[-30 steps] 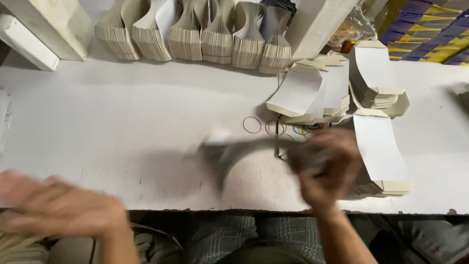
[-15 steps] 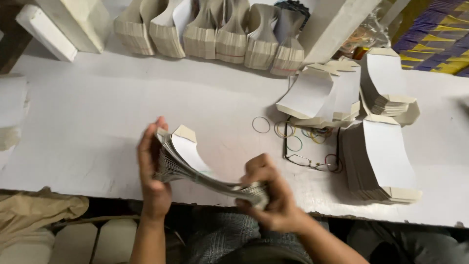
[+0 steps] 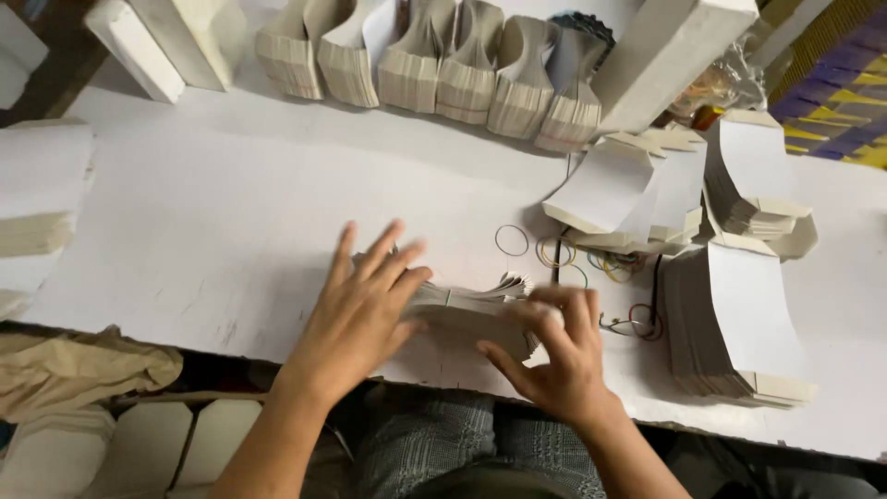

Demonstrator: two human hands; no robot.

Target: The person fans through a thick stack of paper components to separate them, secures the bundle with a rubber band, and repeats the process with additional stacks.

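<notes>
A stack of flat white paper cut-outs (image 3: 467,305) lies on the white table (image 3: 203,212) near its front edge. My left hand (image 3: 365,300) rests flat on the stack's left end with fingers spread. At the right end, my right hand (image 3: 554,356) grips the stack, with fingers curled over its top and side. Both hands press the stack against the table.
Banded bundles of cut-outs (image 3: 434,65) stand in a row at the back. More loose stacks (image 3: 735,323) lie at the right, with rubber bands (image 3: 513,240) scattered between. White boxes (image 3: 665,55) stand behind, paper piles (image 3: 37,199) at the left, brown cloth (image 3: 78,370) below.
The stack was held fanned in the air between both hands; now it lies pressed down on the table, my left hand flat on top.
</notes>
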